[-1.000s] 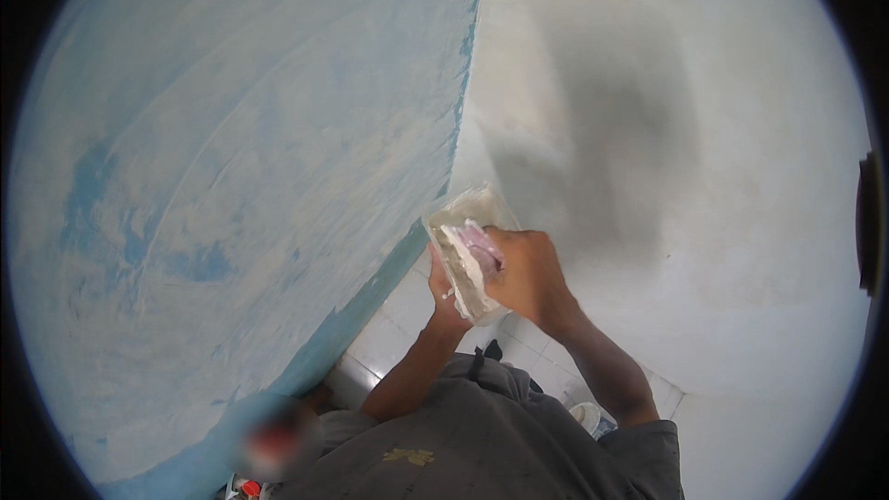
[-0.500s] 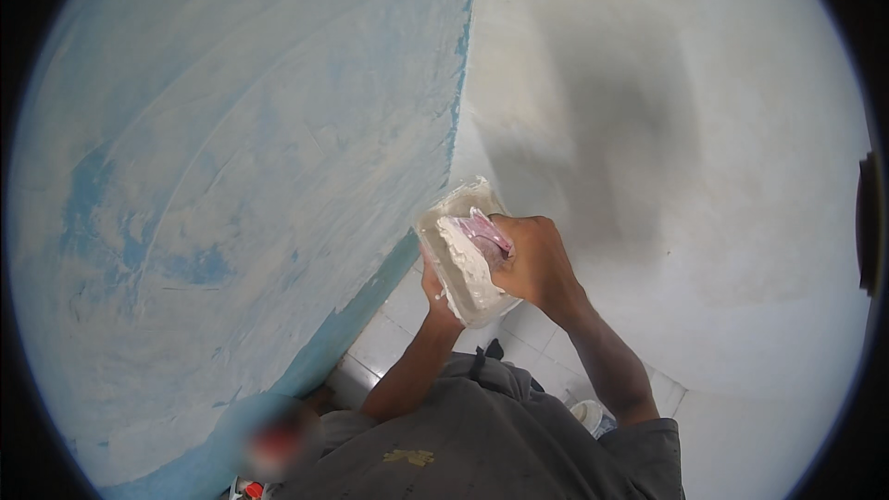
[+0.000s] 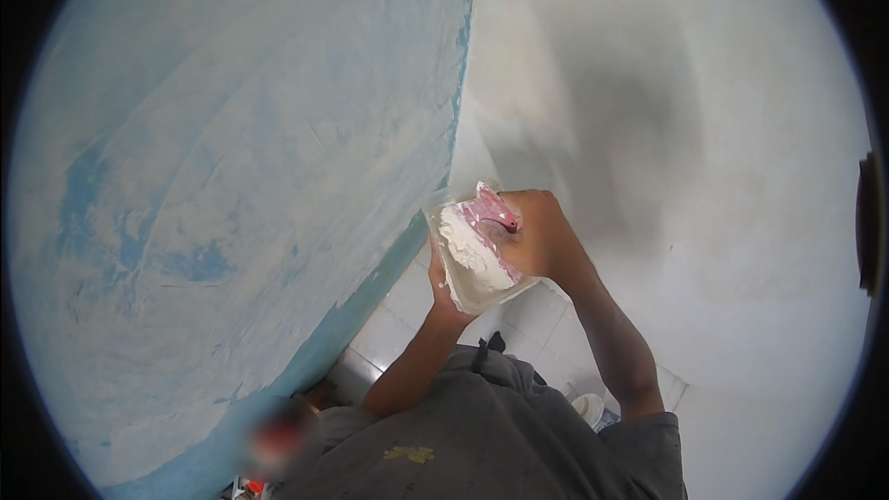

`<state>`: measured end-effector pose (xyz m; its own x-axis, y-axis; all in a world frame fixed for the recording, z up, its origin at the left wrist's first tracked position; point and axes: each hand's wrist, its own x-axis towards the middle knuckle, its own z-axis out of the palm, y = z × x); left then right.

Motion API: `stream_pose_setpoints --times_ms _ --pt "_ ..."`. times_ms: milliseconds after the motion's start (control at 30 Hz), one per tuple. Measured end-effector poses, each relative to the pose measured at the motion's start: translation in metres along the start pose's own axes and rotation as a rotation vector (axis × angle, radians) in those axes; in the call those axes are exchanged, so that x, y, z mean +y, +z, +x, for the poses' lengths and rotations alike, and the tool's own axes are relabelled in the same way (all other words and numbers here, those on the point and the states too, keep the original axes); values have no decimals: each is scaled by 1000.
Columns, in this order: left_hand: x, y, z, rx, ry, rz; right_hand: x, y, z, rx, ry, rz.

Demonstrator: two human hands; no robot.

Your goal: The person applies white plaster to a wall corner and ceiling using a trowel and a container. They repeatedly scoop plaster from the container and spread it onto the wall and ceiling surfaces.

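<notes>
My left hand point(image 3: 445, 294) is wrapped round the left side of a pale rectangular plastic tub point(image 3: 478, 300), holding it up in front of me. White putty point(image 3: 470, 255) coats its inside. Over the tub, my right hand point(image 3: 537, 233) is closed on a pink putty scraper point(image 3: 494, 211), its blade loaded with a thick layer of the putty. The fingers of the right hand are partly hidden behind the scraper, and those of the left are mostly behind the tub.
A blue wall point(image 3: 213, 148) with patchy white skim stands close on the left. It meets a white wall point(image 3: 750, 185) with a grey patch at a corner ahead. White floor tiles point(image 3: 384, 338) lie below. A round white container point(image 3: 589, 407) is beside my right arm.
My right hand has shifted slightly up, turning the scraper so that more of its putty-covered blade shows. The tub has tilted a little and moved slightly to the right.
</notes>
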<state>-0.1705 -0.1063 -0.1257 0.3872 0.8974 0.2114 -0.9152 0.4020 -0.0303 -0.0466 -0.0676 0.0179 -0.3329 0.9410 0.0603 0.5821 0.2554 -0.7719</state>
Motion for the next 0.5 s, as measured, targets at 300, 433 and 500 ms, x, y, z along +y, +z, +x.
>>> stream_pose_setpoints --times_ms 300,433,500 --pt "26 -19 -3 31 1 -34 0 41 18 239 29 -223" --pt "31 -26 4 44 3 0 15 59 26 220 4 -209" --pt "35 -28 6 58 37 -29 21 56 32 211 38 -310"
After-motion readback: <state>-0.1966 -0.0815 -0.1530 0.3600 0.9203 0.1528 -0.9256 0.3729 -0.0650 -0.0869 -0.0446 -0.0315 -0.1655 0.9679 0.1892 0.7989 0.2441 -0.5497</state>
